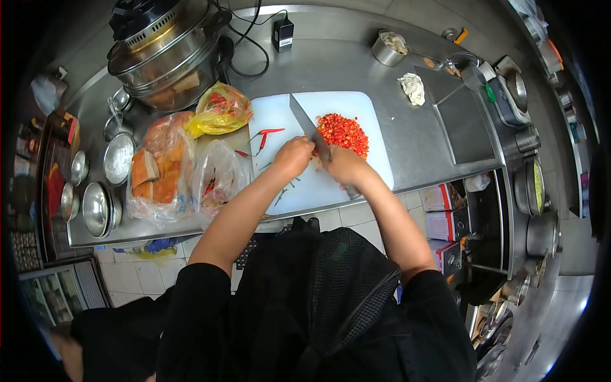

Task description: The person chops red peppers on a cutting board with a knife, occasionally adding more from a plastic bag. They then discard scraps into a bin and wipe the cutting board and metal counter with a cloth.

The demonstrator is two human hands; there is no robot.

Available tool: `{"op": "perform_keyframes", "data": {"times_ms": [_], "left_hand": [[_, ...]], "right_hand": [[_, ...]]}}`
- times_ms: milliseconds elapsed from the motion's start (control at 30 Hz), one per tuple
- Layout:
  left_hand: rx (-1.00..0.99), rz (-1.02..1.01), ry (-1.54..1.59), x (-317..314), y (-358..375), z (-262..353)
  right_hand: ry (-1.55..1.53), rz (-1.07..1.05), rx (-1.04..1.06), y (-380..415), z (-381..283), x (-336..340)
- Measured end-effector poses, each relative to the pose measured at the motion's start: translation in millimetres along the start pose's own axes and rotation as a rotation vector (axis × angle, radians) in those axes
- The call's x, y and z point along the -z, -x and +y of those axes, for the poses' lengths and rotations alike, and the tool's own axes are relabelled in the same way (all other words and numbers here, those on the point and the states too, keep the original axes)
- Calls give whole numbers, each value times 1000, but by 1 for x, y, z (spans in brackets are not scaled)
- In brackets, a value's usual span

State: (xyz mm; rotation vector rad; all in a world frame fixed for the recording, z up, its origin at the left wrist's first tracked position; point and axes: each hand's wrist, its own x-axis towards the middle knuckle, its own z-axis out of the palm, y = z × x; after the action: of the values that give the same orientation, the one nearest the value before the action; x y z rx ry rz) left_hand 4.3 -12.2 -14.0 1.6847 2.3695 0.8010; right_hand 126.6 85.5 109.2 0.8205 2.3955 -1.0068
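A white cutting board (286, 194) lies on the steel counter. My right hand (348, 167) is closed on the handle of a large knife (309, 127), its blade pointing up and to the left over the board. Beside the blade, my left hand (294, 156) is closed, fingers curled; what it holds is mostly hidden, with a bit of red near the fingertips. Chopped red chili (342, 134) forms a pile to the right of the blade. Whole red chilies (263, 140) lie left of my left hand, and green stems (284, 191) are scattered below it.
Left of the board are a yellow bag (219, 109), a clear bag (218, 170), bagged orange-brown blocks (159, 172) and metal bowls (97, 210). A large pot (172, 76) stands behind. A sink (468, 127) is at right. Part of another person (121, 337) shows lower left.
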Motion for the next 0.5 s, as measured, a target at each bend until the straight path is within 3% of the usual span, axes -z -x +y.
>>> {"op": "perform_keyframes", "data": {"times_ms": [100,200,267,367,500], "left_hand": [[10,-91,-64,8,-6,7],[33,-78,-73,6,-2,5],[0,43,-10,-5,0,-3],[54,-98,-66,7,-1,6],[53,-92,-63,10,0,5]], "right_hand": [[-20,176,31,-18,22,-19],[-50,91,51,-14,17,-6],[-56,22,1,4,1,3],[-60,158,35,-25,30,-31],[-16,95,35,-8,7,-2]]}}
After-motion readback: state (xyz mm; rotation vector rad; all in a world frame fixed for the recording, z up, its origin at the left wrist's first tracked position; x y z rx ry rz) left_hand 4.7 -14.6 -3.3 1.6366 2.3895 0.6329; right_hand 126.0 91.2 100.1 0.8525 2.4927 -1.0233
